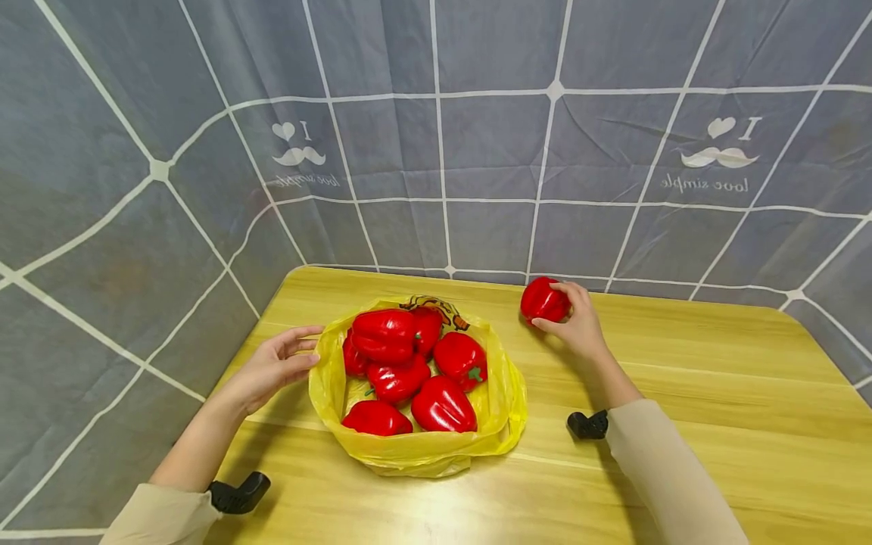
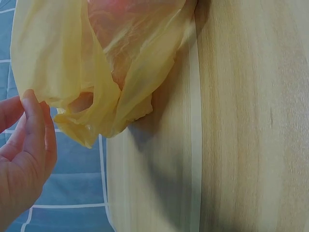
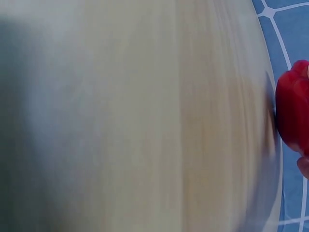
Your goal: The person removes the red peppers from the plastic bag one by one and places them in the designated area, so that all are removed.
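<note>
A yellow plastic bag (image 1: 422,446) stands with its mouth wide on the table, and several glossy red bell peppers (image 1: 443,405) lie inside it. To its left, my left hand (image 1: 275,367) touches the bag's side with fingertips and thumb apart. In the left wrist view those fingertips (image 2: 30,99) meet the edge of the yellow plastic. My right hand (image 1: 575,322) grips a single red bell pepper (image 1: 543,300) near the back of the table, right of the bag. The right wrist view catches this bell pepper (image 3: 293,108) only at its right edge, with most of the hand outside the frame.
A wood-grain table (image 1: 715,393) carries the bag. Behind and to the left hangs a grey curtain (image 1: 490,151) with white grid lines, close to the table's back edge. Each wrist wears a black device, the left device (image 1: 240,493) low over the table.
</note>
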The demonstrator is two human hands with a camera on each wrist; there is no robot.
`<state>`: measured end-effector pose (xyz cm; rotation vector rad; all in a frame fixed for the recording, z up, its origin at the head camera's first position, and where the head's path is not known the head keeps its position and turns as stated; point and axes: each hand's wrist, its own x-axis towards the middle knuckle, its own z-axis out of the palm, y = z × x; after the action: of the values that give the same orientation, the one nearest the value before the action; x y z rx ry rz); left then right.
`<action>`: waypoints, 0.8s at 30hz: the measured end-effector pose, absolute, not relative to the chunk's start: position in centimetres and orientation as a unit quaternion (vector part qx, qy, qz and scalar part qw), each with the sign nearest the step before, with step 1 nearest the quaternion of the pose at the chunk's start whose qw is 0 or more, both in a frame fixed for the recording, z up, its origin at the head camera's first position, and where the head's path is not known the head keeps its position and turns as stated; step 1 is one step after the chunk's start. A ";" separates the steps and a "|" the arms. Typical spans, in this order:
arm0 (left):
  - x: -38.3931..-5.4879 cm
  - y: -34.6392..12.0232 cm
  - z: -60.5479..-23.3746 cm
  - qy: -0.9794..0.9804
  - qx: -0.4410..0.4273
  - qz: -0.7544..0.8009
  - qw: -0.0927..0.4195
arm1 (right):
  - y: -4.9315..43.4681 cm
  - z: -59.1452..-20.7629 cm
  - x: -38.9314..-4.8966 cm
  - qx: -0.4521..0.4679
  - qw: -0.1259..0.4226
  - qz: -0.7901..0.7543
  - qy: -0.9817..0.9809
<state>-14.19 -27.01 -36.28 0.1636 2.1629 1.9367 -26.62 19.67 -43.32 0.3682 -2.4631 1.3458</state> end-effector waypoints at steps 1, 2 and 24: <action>-14.2 -27.0 -36.2 0.738 0.055 0.662 0.116 | 19.7 -43.4 -26.7 0.131 0.156 0.469 -0.859; -14.2 -26.9 -36.2 0.738 0.054 0.663 0.116 | 19.6 -43.4 -26.8 0.131 0.158 0.470 -0.859; -14.2 -27.0 -36.5 0.721 0.060 0.681 0.117 | 19.7 -44.0 -26.6 0.107 0.151 0.510 -0.840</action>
<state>-14.22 -27.04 -36.49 0.1745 2.1096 1.9928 -26.63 19.72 -44.01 0.3078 -2.4119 1.4635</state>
